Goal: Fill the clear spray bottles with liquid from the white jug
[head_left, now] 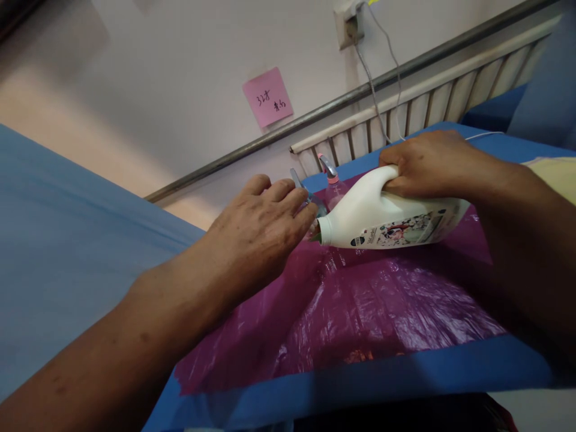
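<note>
My right hand is wrapped round the handle of a white detergent jug with a floral label. The jug lies tilted almost on its side, its uncapped mouth facing left. Right beside that mouth is my left hand, back of the hand up and fingers curled down. What its fingers hold is mostly hidden; a small bit of green shows by the jug's mouth. Behind the jug stands a clear spray bottle with a pink and grey trigger. Another grey spray trigger shows past my left fingers.
A shiny purple plastic sheet covers part of the blue bed surface. White bed rails and a metal bar run along the wall. A pink note and a socket with cables are on the wall. Blue cloth hangs at left.
</note>
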{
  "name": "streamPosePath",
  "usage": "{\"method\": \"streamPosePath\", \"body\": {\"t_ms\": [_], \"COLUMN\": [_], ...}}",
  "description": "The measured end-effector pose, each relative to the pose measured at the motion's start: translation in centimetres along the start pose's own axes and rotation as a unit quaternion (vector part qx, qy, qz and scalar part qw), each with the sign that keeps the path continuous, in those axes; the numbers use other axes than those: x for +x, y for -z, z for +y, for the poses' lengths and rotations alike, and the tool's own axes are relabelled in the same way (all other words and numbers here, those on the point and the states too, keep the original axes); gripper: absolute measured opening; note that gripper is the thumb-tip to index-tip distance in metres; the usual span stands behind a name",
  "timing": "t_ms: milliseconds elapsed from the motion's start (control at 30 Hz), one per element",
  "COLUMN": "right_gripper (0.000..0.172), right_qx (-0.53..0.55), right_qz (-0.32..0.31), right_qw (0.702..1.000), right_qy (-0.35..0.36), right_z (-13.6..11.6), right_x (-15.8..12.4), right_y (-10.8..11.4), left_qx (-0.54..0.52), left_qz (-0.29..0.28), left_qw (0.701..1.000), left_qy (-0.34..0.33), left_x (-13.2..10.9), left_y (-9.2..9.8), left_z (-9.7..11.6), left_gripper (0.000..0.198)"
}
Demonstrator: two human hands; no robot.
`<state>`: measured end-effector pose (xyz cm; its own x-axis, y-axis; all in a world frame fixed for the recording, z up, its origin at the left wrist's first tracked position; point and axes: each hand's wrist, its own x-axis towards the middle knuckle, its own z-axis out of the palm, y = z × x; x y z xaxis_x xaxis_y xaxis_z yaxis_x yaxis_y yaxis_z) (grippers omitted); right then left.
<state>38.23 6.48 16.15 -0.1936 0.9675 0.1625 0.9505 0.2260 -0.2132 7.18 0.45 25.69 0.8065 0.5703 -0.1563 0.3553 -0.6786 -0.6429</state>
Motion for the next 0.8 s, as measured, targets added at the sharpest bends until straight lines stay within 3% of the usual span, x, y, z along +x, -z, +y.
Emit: {"method": "streamPosePath", "body": {"t_ms": [533, 700, 800], "right_gripper": [0.032, 0.031, 0.030], "right_qx": [-0.048, -0.045, -0.029], "right_qz": [-0.010, -0.006, -0.006], "right_qw": [0.998, 0.998, 0.998], "right_qy": [-0.025, -0.037, -0.047], "right_z": [-0.8, -0.5, 0.0], "right_x": [-0.5, -0.7, -0.8], "right_y": [0.5, 0.6, 0.6], "left_qx": [-0.016, -0.056, -0.116], "left_qz": [-0.009, -0.011, 0.019], "left_qw": [1.000, 0.994, 0.984], "left_qy": [0.025, 0.088, 0.132], "left_x": [-0.7, -2.2, -3.7], "left_y": [-0.5, -1.3, -2.9], "left_z": [-0.1, -0.1, -0.1], "left_gripper": [0.046, 0.058, 0.063]}}
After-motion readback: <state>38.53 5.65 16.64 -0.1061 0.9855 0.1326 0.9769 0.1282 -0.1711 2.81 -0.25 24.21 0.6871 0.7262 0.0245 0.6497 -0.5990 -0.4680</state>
